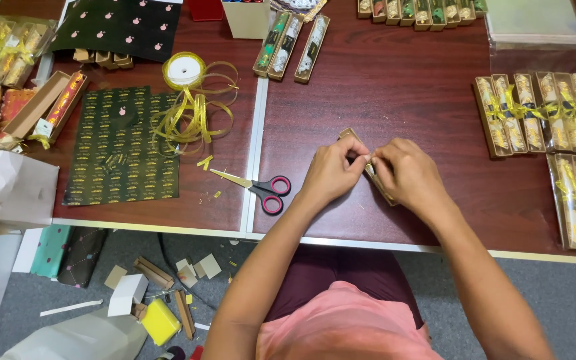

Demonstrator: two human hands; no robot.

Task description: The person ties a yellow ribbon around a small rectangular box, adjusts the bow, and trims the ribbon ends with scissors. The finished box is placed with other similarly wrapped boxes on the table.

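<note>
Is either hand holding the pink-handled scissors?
No. The pink-handled scissors lie on the table, apart from the left hand; both hands grip a narrow brown box.

Bright, even light; perhaps slight edge distortion

You are looking down at two dark red tables butting together along a pale seam, their light edges catching even indoor light. Below, grey carpet is showing, strewn with cardboard scraps.
</note>
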